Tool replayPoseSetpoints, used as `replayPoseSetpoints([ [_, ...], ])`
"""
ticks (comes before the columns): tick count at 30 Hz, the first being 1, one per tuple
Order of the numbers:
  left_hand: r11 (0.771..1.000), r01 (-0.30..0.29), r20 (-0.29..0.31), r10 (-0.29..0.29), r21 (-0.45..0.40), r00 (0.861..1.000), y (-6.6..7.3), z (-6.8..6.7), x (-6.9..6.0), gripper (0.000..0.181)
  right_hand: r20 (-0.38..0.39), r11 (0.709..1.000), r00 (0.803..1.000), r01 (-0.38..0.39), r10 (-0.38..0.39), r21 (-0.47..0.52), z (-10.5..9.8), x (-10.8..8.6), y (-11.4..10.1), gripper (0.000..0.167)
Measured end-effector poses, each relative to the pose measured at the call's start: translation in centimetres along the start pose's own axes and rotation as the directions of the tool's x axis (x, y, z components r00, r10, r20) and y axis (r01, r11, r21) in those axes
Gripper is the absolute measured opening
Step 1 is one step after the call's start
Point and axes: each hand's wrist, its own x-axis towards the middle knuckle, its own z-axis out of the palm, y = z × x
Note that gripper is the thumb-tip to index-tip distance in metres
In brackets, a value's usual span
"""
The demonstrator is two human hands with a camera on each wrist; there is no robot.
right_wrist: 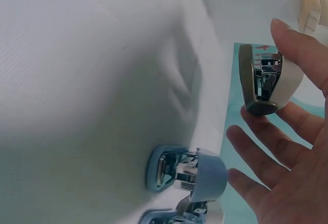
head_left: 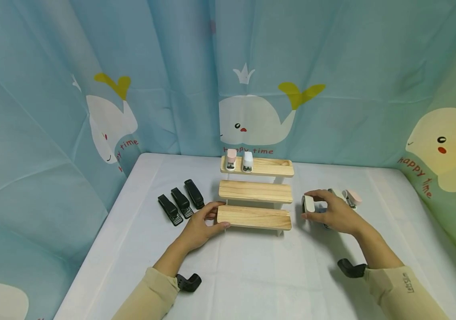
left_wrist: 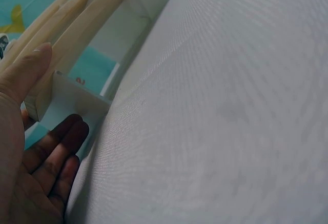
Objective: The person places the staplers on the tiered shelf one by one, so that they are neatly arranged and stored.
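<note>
My right hand (head_left: 336,215) pinches a small white stapler (right_wrist: 291,83) with a dark base between thumb and fingers. It holds this stapler above the table, right of a three-tier wooden display rack (head_left: 254,217). Beneath that hand a light-blue mini stapler (right_wrist: 211,175) stands on the table, with another partly hidden beside it. At the rack's left end, my left hand (head_left: 202,226) grips the lowest tier, thumb on the plank and fingers around its end near the white support. The top tier bears a pink stapler (head_left: 231,160) and a white stapler (head_left: 248,161).
Several black staplers (head_left: 170,209) lie in a slanted row left of the rack. Beyond my right hand stands another pink stapler (head_left: 354,198), next to a pale one partly covered by the hand. A whale-print curtain (head_left: 188,111) hangs behind the white-covered table (head_left: 252,275).
</note>
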Motion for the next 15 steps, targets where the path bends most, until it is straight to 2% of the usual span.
replayPoseSetpoints([
  [15, 1.000, 0.011, 0.001, -0.011, 0.003, 1.000, 0.1, 0.0, -0.1, 0.060, -0.079, 0.999, 0.997, 0.014, -0.011, 0.034, -1.1, 0.1, -1.1, 0.074],
])
